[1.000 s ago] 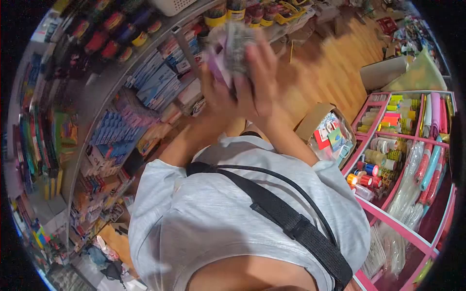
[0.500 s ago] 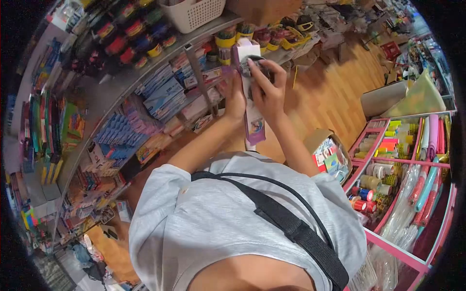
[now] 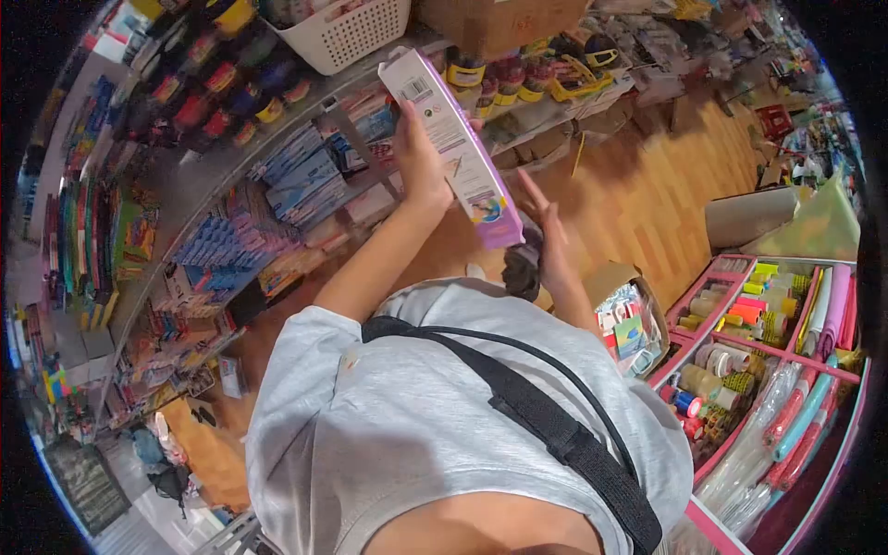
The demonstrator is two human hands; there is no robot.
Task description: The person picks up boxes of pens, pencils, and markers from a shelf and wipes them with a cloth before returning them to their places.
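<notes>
My left hand [image 3: 423, 166] grips a long white and purple box [image 3: 453, 139] by its left edge, with fingertips just showing past the far side. The box is tilted, and a barcode and printed text face me. Close to the box's lower right end, my right hand [image 3: 550, 242] has its fingers stretched out and apart. A dark object [image 3: 523, 268] shows beside that palm; I cannot make out what it is or whether the hand touches it.
Shelves of stacked packs [image 3: 301, 180] curve along the left. A white perforated basket [image 3: 347, 37] and a cardboard box [image 3: 499, 26] stand at the top. On the right are a pink-framed compartment rack [image 3: 717, 344] with tape rolls and an open carton [image 3: 638, 319]. Wooden floor [image 3: 647, 199] lies between.
The box has turned to show its barcode side and tilted to the left. My right hand has left the box's upper part, moved down and right, and spread its fingers.
</notes>
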